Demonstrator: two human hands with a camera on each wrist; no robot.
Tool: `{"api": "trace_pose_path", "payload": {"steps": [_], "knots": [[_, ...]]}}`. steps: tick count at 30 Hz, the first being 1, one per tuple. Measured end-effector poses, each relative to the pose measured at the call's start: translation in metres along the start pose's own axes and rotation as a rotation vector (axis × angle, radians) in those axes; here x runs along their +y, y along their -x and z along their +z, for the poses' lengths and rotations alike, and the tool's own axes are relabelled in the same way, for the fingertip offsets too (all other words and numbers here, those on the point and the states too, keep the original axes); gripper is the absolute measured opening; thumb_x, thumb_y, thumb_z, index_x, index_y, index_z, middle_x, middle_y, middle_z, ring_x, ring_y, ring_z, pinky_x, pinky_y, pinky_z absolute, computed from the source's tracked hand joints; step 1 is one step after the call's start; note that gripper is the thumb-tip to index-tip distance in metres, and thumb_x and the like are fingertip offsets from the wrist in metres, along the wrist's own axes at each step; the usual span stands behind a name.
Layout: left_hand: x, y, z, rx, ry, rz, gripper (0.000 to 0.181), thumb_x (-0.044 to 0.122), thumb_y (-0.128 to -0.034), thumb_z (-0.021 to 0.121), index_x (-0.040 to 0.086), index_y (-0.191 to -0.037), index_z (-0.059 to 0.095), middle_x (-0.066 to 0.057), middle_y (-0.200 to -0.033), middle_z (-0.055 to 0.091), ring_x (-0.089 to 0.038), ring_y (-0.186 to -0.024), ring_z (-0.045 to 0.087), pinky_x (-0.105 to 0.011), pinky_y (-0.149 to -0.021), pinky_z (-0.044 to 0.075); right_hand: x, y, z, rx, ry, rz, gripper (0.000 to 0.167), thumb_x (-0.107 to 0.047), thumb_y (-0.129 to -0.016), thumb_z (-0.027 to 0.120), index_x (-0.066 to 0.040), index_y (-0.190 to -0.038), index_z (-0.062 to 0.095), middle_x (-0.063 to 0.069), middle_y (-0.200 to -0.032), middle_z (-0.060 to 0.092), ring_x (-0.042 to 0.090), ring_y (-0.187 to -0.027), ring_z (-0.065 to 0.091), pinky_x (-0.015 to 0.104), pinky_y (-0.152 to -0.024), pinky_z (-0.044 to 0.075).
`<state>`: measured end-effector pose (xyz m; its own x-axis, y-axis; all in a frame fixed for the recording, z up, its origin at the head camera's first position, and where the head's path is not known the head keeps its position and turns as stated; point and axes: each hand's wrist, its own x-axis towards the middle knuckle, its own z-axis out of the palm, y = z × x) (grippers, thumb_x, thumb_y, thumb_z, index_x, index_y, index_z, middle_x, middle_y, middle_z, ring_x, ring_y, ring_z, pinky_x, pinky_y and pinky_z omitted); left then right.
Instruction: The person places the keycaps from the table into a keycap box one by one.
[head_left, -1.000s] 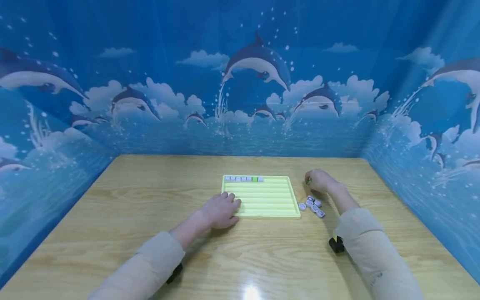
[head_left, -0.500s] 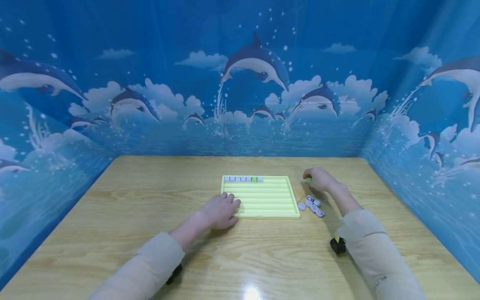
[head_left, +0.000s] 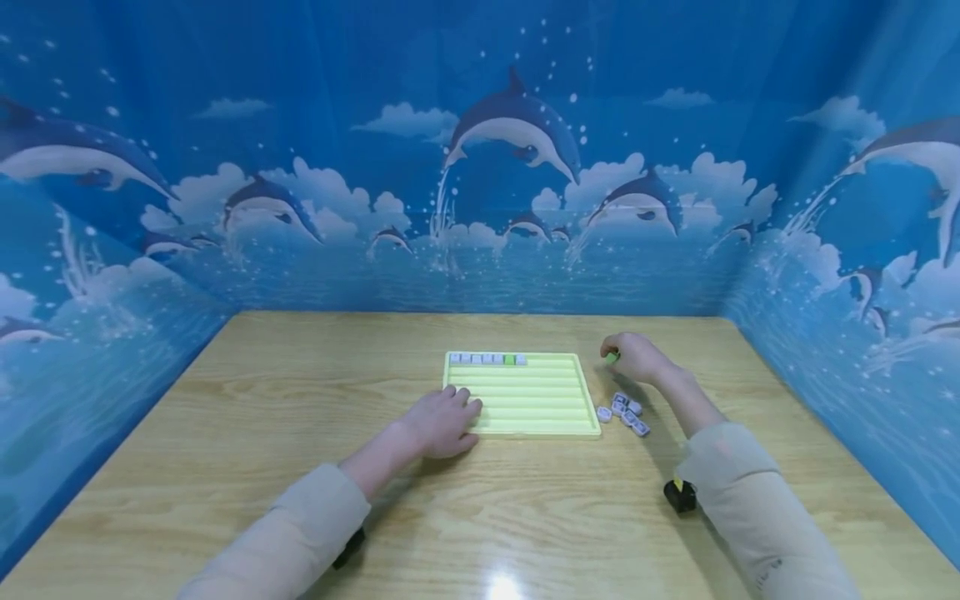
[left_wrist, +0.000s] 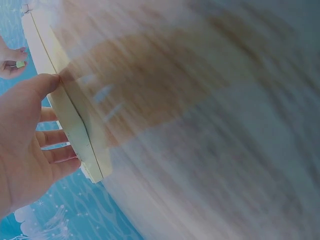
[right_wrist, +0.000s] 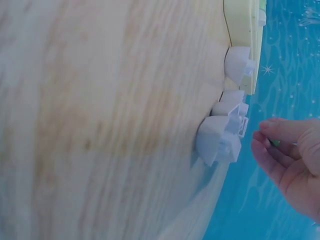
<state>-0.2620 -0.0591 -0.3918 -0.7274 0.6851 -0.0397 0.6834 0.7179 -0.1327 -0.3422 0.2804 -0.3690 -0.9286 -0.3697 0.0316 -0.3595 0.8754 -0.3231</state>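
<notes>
A pale yellow-green ridged tray (head_left: 536, 398) lies mid-table. Along its far ridge sits a row of keycaps (head_left: 476, 358), mostly whitish with one green. My left hand (head_left: 442, 422) rests at the tray's near left corner, fingers spread over it; the left wrist view shows its thumb touching the near edge (left_wrist: 75, 117). Right of the tray's far corner, my right hand (head_left: 639, 358) pinches a green keycap (head_left: 612, 357) above the table. In the right wrist view the fingers mostly hide this keycap (right_wrist: 274, 143).
Several loose whitish keycaps (head_left: 630, 414) lie beside the tray's right edge, some tipped on their sides. One keycap (head_left: 604, 414) sits close against the tray. Dolphin-printed curtains (head_left: 480, 267) enclose the wooden table (head_left: 525, 508) at the back and sides.
My right hand has shifted slightly left toward the tray with the green keycap, which turns in the fingertips. My left hand, the tray and the loose keycaps stay put.
</notes>
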Motion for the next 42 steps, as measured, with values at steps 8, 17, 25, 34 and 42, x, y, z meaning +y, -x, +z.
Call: {"api": "trace_pose_path", "payload": {"steps": [8, 17, 25, 34, 42], "knots": [[-0.001, -0.001, -0.001, -0.008, -0.004, -0.010, 0.045, 0.038, -0.0917, 0.052, 0.006, -0.122, 0.051, -0.010, -0.104, 0.053, -0.022, -0.092, 0.050, -0.035, -0.079, 0.045, -0.009, -0.004, 0.000, 0.020, -0.011, -0.006, 0.028, 0.003, -0.077, 0.061, 0.006, -0.105, 0.061, 0.017, -0.097, 0.063, 0.030, -0.088, 0.059, 0.043, -0.079, 0.049], [0.000, 0.000, -0.001, -0.014, -0.004, -0.011, 0.046, 0.039, -0.0918, 0.052, 0.006, -0.123, 0.051, -0.011, -0.106, 0.053, -0.024, -0.095, 0.050, -0.036, -0.082, 0.045, -0.022, -0.007, 0.006, 0.029, -0.118, -0.027, 0.028, 0.005, -0.075, 0.067, 0.006, -0.103, 0.061, 0.016, -0.096, 0.063, 0.029, -0.089, 0.059, 0.040, -0.080, 0.050], [-0.001, 0.000, -0.002, 0.001, -0.018, -0.007, 0.045, 0.039, -0.0916, 0.052, 0.005, -0.122, 0.052, -0.011, -0.104, 0.053, -0.023, -0.092, 0.050, -0.035, -0.079, 0.045, -0.037, -0.013, 0.004, 0.019, -0.202, -0.016, 0.025, 0.003, -0.077, 0.066, 0.005, -0.100, 0.059, 0.011, -0.088, 0.060, 0.024, -0.081, 0.055, 0.035, -0.074, 0.049], [0.000, 0.000, 0.000, -0.011, -0.014, -0.007, 0.048, 0.040, -0.0914, 0.052, 0.006, -0.125, 0.051, -0.011, -0.108, 0.054, -0.024, -0.097, 0.051, -0.036, -0.083, 0.045, -0.050, -0.026, 0.007, 0.030, -0.156, -0.078, 0.028, -0.006, -0.081, 0.067, 0.007, -0.105, 0.061, 0.012, -0.093, 0.061, 0.023, -0.085, 0.057, 0.036, -0.077, 0.050], [0.001, 0.000, 0.000, 0.002, -0.011, -0.004, 0.047, 0.040, -0.0915, 0.053, 0.006, -0.124, 0.051, -0.010, -0.106, 0.054, -0.023, -0.094, 0.051, -0.036, -0.082, 0.045, -0.060, -0.037, 0.013, 0.031, -0.170, -0.093, 0.022, -0.006, -0.082, 0.067, 0.007, -0.099, 0.062, 0.011, -0.087, 0.060, 0.022, -0.081, 0.056, 0.035, -0.074, 0.049]]}}
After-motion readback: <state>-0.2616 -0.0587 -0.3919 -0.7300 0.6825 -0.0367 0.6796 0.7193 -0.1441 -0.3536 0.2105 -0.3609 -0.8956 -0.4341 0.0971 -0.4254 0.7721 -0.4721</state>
